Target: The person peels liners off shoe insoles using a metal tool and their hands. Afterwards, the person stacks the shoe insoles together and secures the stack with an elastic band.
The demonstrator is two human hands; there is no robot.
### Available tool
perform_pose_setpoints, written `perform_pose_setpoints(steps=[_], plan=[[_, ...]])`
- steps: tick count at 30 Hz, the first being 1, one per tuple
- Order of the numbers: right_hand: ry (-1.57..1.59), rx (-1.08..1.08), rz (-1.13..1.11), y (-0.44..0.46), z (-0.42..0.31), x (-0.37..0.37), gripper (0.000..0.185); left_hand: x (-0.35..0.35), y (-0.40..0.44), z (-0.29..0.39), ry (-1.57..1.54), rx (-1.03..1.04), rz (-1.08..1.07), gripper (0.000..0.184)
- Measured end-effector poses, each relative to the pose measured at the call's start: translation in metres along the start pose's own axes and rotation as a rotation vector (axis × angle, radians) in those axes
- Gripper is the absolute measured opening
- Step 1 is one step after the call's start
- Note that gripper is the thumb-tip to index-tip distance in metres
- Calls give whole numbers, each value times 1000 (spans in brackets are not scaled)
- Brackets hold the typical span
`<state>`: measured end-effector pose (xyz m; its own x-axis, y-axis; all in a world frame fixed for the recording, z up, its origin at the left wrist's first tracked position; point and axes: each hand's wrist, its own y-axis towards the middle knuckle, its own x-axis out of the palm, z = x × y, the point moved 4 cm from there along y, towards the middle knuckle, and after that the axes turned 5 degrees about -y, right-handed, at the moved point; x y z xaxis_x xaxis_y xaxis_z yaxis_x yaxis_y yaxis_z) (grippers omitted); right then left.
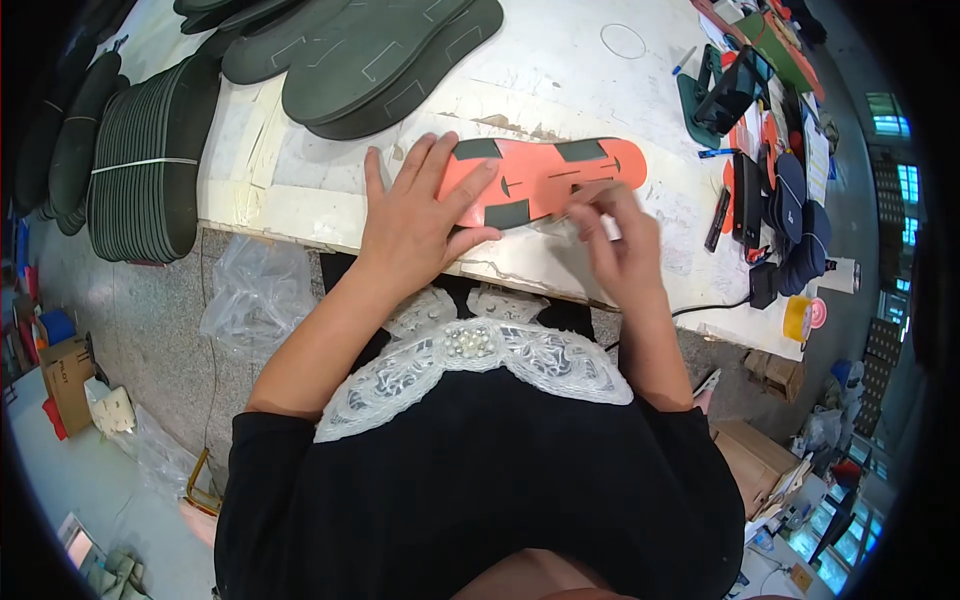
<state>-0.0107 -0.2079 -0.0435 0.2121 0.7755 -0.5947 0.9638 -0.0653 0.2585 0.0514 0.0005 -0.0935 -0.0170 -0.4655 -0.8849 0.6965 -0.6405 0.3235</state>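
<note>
An orange sole-shaped template with cut-out windows lies on the white table, with dark green material showing through the windows. My left hand is spread flat, its fingers and thumb resting on the template's left end and the table beside it. Over the template's lower right part, my right hand is closed in a pinch. What it holds is too small and blurred to make out. Thick stacked dark green soles with white marked outlines stand just beyond my left hand.
A bundle of dark soles tied with a band stands at the table's left end. On the right are a phone on a green stand, a blue pen, a black marker, yellow tape and a black cable.
</note>
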Motion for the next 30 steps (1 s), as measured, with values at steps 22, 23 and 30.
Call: perform_pose_setpoints(steps=[22,23,30], plan=[[420,172,588,-50,79,-87,9,-2,-12,41,-183,101,-51,51],[465,173,578,-49,82,-84,8,3,-12,41,-160,88,-81,51],[382,142,380,-42,84,-61,12,2,-14,41,-170,65,-102,51]])
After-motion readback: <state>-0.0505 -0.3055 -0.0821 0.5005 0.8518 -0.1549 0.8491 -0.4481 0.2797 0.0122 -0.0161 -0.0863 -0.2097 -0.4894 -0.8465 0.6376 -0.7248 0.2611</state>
